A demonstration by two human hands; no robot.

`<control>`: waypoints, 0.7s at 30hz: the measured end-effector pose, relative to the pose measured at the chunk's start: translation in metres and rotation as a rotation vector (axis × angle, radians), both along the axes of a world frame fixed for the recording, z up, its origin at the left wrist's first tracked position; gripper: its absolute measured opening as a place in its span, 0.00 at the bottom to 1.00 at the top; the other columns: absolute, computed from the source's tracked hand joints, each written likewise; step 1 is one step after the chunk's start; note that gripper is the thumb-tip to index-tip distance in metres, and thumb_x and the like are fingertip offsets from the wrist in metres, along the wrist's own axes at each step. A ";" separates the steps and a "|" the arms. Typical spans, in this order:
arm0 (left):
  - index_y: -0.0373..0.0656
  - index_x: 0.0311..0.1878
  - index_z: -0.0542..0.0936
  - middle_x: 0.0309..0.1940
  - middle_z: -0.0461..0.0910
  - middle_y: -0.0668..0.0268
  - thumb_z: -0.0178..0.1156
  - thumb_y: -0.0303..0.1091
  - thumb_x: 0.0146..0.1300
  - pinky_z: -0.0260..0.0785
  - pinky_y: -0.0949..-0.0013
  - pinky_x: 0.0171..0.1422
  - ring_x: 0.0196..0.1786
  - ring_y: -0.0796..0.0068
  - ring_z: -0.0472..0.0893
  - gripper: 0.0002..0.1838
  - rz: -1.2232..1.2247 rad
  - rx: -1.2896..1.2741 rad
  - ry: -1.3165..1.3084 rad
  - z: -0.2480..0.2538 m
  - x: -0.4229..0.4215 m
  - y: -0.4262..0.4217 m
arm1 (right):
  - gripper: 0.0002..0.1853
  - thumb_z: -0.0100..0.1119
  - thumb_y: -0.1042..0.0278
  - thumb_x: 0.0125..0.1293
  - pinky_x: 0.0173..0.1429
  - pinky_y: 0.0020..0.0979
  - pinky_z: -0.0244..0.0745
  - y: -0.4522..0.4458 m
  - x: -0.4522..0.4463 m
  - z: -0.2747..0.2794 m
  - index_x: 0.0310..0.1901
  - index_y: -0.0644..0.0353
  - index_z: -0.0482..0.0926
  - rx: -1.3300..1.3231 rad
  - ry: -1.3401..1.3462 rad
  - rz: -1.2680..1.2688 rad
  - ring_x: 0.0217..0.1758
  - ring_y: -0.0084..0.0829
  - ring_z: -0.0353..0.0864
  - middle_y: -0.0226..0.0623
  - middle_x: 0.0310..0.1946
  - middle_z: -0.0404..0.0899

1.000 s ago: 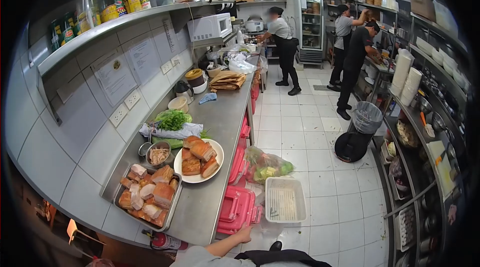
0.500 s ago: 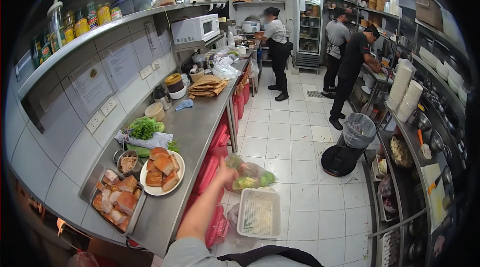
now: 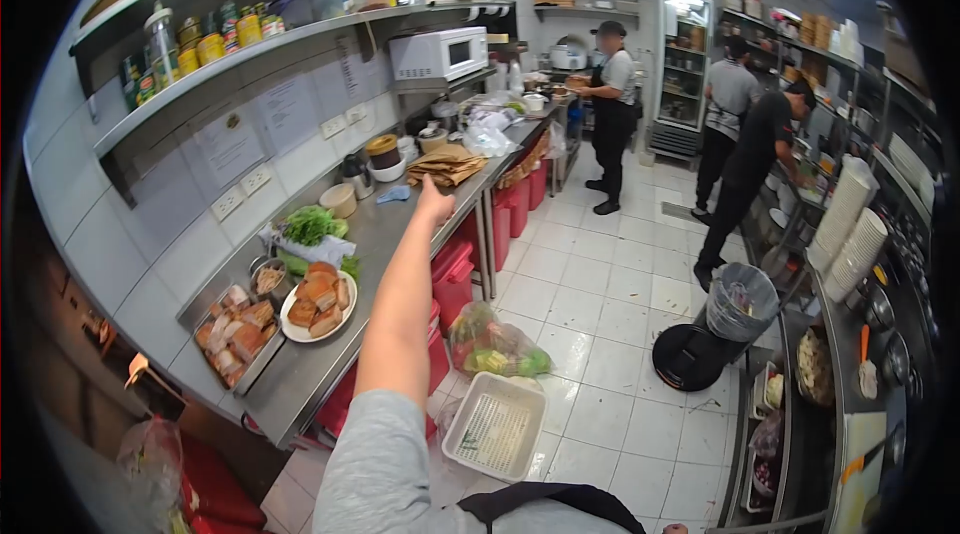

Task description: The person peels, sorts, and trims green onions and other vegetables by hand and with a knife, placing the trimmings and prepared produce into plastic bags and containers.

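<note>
Brown paper stack: a loose, uneven pile of folded brown paper [image 3: 448,166], just above and left of the frame's centre, on the steel worktop [image 3: 373,252].
Left hand: the left hand [image 3: 433,202] is stretched out at the near edge of the pile, one digit overlapping the paper in view; whether it touches or grips anything, I cannot tell.
Right hand: only a sliver of the right hand [image 3: 676,529] shows at the bottom edge, well apart from the left; its grip cannot be told.
Handling: the pieces look thin and liable to slide, so a flat pinch, thumb below and fingers above, would probably hold them together best.
Blue cloth: the crumpled blue cloth [image 3: 394,194] lies just left of the hand; fingers should keep off it.
White bag: the white plastic bag [image 3: 490,140] sits just beyond the paper and could snag on a wide sweep.
Plate of meat: the white plate [image 3: 306,336], centre left, is beside the outstretched forearm; a raised elbow would seem safest.
Floor: a white basket [image 3: 490,469] and a clear bag of vegetables [image 3: 497,342] lie lower centre, so footing calls for care.
</note>
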State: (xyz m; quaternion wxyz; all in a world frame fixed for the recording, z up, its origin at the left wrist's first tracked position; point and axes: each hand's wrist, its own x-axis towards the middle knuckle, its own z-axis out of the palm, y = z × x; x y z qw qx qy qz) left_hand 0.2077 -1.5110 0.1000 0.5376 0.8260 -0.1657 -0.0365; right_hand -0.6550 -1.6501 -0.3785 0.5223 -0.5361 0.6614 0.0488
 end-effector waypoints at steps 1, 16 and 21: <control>0.55 0.70 0.33 0.20 0.71 0.64 0.54 0.25 0.52 0.65 0.68 0.18 0.18 0.76 0.68 0.49 -0.003 0.051 0.041 0.005 0.001 -0.001 | 0.22 0.49 0.52 0.61 0.36 0.53 0.72 -0.007 0.012 0.006 0.56 0.50 0.68 -0.015 0.024 0.028 0.38 0.47 0.80 0.45 0.45 0.77; 0.42 0.68 0.27 0.44 0.74 0.52 0.56 0.30 0.50 0.74 0.60 0.30 0.34 0.62 0.76 0.53 0.065 0.351 0.090 0.036 0.015 -0.052 | 0.20 0.49 0.52 0.61 0.32 0.44 0.69 -0.010 0.083 0.011 0.52 0.51 0.70 -0.243 0.119 0.174 0.36 0.38 0.80 0.38 0.40 0.77; 0.46 0.68 0.24 0.28 0.73 0.61 0.57 0.27 0.50 0.73 0.54 0.32 0.27 0.69 0.72 0.55 0.030 0.283 0.215 0.042 0.034 -0.054 | 0.19 0.49 0.52 0.61 0.30 0.41 0.69 0.006 0.066 -0.012 0.51 0.52 0.71 -0.371 0.206 0.160 0.35 0.35 0.80 0.36 0.38 0.77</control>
